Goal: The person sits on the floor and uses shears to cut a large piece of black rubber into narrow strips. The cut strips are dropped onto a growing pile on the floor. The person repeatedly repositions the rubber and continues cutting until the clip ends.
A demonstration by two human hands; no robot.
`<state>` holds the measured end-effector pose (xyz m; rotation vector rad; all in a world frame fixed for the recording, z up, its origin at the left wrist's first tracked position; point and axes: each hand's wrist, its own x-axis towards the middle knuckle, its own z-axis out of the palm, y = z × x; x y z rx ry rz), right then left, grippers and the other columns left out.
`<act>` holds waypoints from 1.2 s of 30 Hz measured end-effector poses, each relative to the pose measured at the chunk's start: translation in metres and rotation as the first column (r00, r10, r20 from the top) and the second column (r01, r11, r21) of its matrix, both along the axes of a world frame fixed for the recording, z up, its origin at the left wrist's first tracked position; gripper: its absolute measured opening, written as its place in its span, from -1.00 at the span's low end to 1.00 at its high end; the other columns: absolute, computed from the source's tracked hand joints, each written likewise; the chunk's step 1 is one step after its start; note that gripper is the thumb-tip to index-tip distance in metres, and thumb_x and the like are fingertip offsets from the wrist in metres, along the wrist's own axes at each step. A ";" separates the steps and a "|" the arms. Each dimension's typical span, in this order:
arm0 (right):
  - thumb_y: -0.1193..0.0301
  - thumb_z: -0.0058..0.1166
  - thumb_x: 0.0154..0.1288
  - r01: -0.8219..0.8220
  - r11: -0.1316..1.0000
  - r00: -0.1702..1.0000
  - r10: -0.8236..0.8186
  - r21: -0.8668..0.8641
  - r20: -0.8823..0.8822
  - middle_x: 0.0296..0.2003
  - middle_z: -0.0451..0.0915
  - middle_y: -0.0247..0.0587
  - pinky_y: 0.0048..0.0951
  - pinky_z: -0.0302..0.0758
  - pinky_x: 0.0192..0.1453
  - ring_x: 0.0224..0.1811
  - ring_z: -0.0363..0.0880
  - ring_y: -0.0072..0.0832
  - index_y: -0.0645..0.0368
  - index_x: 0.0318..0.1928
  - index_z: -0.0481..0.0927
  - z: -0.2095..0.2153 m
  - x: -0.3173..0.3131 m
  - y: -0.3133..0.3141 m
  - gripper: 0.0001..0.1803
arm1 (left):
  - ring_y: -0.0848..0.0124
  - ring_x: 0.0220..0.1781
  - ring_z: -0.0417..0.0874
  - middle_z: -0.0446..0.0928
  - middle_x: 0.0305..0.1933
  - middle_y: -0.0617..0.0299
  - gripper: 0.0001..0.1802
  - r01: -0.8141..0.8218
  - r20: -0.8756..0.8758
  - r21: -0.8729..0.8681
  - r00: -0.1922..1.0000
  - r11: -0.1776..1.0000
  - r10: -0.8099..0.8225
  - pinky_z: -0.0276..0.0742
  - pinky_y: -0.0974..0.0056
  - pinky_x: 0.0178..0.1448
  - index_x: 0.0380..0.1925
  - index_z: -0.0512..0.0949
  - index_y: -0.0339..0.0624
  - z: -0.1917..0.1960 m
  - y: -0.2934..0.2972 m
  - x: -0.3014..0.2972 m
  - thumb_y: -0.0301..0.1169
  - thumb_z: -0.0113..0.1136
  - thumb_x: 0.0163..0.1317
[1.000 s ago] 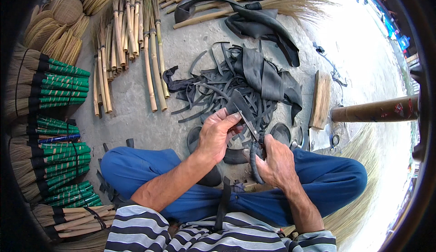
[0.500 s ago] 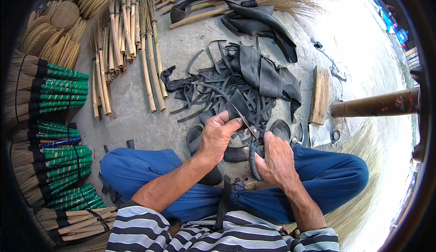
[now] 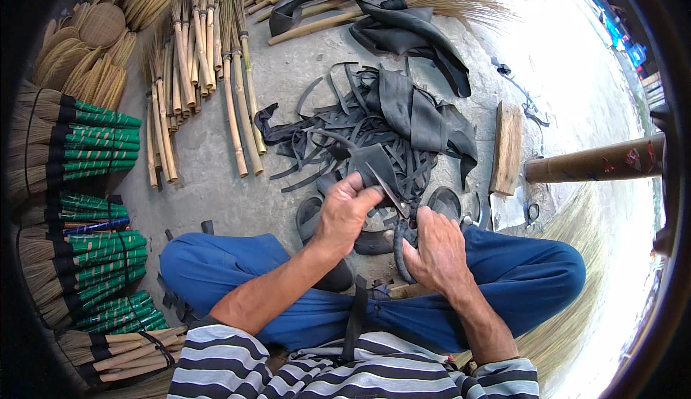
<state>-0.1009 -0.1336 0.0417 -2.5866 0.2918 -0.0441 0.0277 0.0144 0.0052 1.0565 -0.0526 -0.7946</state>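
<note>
Rubber piece (image 3: 376, 166) tilted farther left than before; dark, flat. Left hand (image 3: 338, 215) pinching it, right hand (image 3: 439, 248) gripping scissors (image 3: 389, 192).

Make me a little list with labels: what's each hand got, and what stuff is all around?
Left hand: pinching a black sheet piece
Right hand: gripping scissors, a blade lying over that piece
Clothes: blue trousers, striped shirt
Ahead: tangled black strips on grey ground
Left side: bundled brooms with green-wrapped handles
Right side: wooden block, brown pole
</note>
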 end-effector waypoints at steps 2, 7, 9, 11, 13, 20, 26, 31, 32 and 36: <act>0.00 0.29 0.38 0.010 1.000 1.000 -0.010 0.002 -0.016 -0.49 0.57 0.11 0.04 0.49 -0.16 -0.33 0.64 0.08 0.26 -0.28 0.47 0.001 -0.001 -0.001 -0.47 | 0.57 -0.06 0.70 0.75 -0.03 0.26 -0.73 0.028 0.035 0.066 0.999 0.997 -0.030 0.61 0.42 0.09 0.06 0.69 -0.28 0.001 0.000 -0.002 -0.50 0.22 0.39; -0.01 0.27 0.41 0.076 0.985 0.969 -0.037 0.155 -0.244 -0.53 0.60 0.15 0.05 0.54 -0.31 -0.41 0.68 0.13 0.28 -0.28 0.45 0.007 -0.002 -0.002 -0.45 | 0.58 -0.07 0.69 0.75 -0.04 0.28 -0.73 0.041 -0.034 -0.008 0.999 0.999 -0.041 0.59 0.42 0.10 0.05 0.68 -0.27 0.000 0.001 0.001 -0.48 0.23 0.40; 0.00 0.27 0.42 0.054 0.987 0.968 -0.015 0.151 -0.250 -0.55 0.61 0.14 0.03 0.56 -0.35 -0.44 0.69 0.12 0.27 -0.29 0.45 0.009 -0.002 -0.003 -0.46 | 0.58 -0.07 0.70 0.75 -0.05 0.30 -0.74 0.047 -0.008 0.077 0.999 0.996 -0.047 0.60 0.41 0.10 0.04 0.68 -0.25 -0.001 0.002 0.003 -0.46 0.22 0.41; 0.01 0.27 0.42 0.045 0.986 0.960 0.002 0.160 -0.279 -0.54 0.61 0.14 0.03 0.56 -0.34 -0.43 0.70 0.12 0.26 -0.28 0.45 0.008 -0.003 -0.004 -0.47 | 0.58 -0.07 0.71 0.75 -0.06 0.31 -0.75 0.009 -0.065 0.088 0.998 0.996 -0.004 0.61 0.40 0.10 0.04 0.68 -0.23 0.000 0.003 0.005 -0.45 0.21 0.42; 0.03 0.27 0.41 0.052 0.981 0.945 0.011 0.184 -0.327 -0.50 0.61 0.16 0.06 0.56 -0.28 -0.38 0.69 0.13 0.26 -0.25 0.45 0.006 -0.004 -0.003 -0.49 | 0.57 -0.06 0.73 0.75 -0.07 0.31 -0.76 -0.076 -0.204 0.064 0.975 0.995 0.087 0.61 0.40 0.11 0.04 0.68 -0.21 0.001 0.003 0.006 -0.44 0.20 0.43; 0.01 0.30 0.35 -0.006 0.999 1.000 0.006 -0.036 0.014 -0.40 0.56 0.17 0.05 0.42 -0.16 -0.30 0.60 0.11 0.28 -0.21 0.44 -0.002 -0.003 -0.001 -0.46 | 0.51 -0.01 0.70 0.74 -0.04 0.24 -0.76 0.028 -0.027 0.060 0.999 0.998 -0.027 0.57 0.35 0.18 0.03 0.67 -0.27 0.001 -0.001 -0.011 -0.52 0.20 0.40; -0.05 0.27 0.40 0.030 0.994 0.980 -0.010 0.102 -0.198 -0.54 0.56 0.13 0.08 0.48 -0.22 -0.42 0.63 0.13 0.25 -0.31 0.46 0.004 -0.003 -0.001 -0.44 | 0.60 -0.08 0.66 0.73 -0.07 0.29 -0.77 0.040 -0.081 0.041 0.996 0.998 -0.036 0.56 0.39 0.10 0.00 0.67 -0.24 -0.003 0.002 -0.006 -0.49 0.23 0.38; 0.01 0.25 0.41 0.025 0.991 0.961 0.013 0.134 -0.277 -0.58 0.57 0.15 0.09 0.57 -0.33 -0.47 0.69 0.13 0.26 -0.32 0.45 0.004 -0.005 -0.002 -0.48 | 0.64 -0.16 0.66 0.73 -0.12 0.36 -0.80 -0.028 -0.177 0.026 0.984 0.999 0.032 0.54 0.43 -0.01 -0.02 0.68 -0.15 0.000 0.002 -0.002 -0.41 0.26 0.41; 0.02 0.26 0.40 0.010 0.993 0.966 0.021 0.120 -0.257 -0.55 0.58 0.14 0.10 0.55 -0.30 -0.44 0.68 0.12 0.26 -0.31 0.45 0.003 -0.005 -0.001 -0.49 | 0.64 -0.16 0.67 0.74 -0.12 0.37 -0.81 -0.068 -0.215 0.039 0.974 0.997 0.075 0.54 0.44 -0.02 -0.02 0.68 -0.13 0.001 0.002 0.001 -0.40 0.27 0.42; 0.07 0.27 0.36 -0.026 0.999 0.995 0.028 0.019 -0.101 -0.39 0.62 0.10 0.08 0.46 -0.16 -0.30 0.65 0.08 0.25 -0.24 0.45 -0.002 -0.005 0.001 -0.53 | 0.64 -0.17 0.68 0.74 -0.11 0.42 -0.82 -0.103 -0.152 0.012 0.983 0.995 0.104 0.51 0.47 -0.06 -0.02 0.69 -0.07 0.002 0.001 0.002 -0.39 0.27 0.43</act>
